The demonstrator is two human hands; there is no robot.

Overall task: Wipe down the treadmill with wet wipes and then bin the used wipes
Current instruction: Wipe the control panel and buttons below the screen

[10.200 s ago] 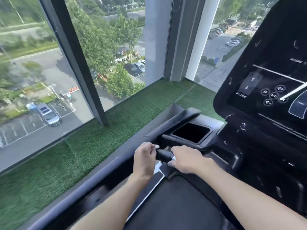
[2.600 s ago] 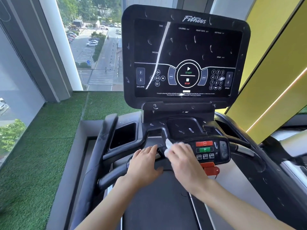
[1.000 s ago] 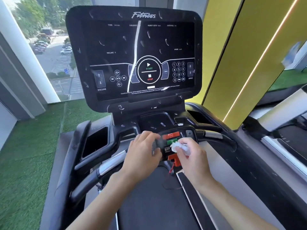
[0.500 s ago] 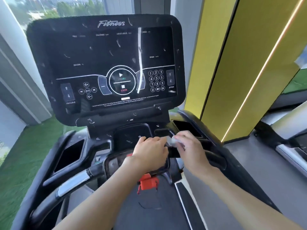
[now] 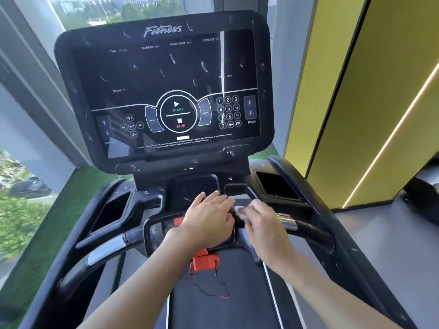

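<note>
Fig.: R hand (image 5: 263, 224) pinches wadded wet wipe (image 5: 240, 211) against inner end of right handlebar (image 5: 288, 222) of treadmill (image 5: 166, 148); L hand (image 5: 209, 222) rests flat on control pad (image 5: 155, 231), holding nothing. Wipe has moved off the pad to the bar, so wiping is ongoing & binning comes later

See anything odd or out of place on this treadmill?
Two things. The console screen is dotted with pale smears and droplet-like marks; dirt or wipe moisture, I cannot tell. Below the small control panel, the red safety clip hangs loose, its thin cord trailing over the belt.
</note>
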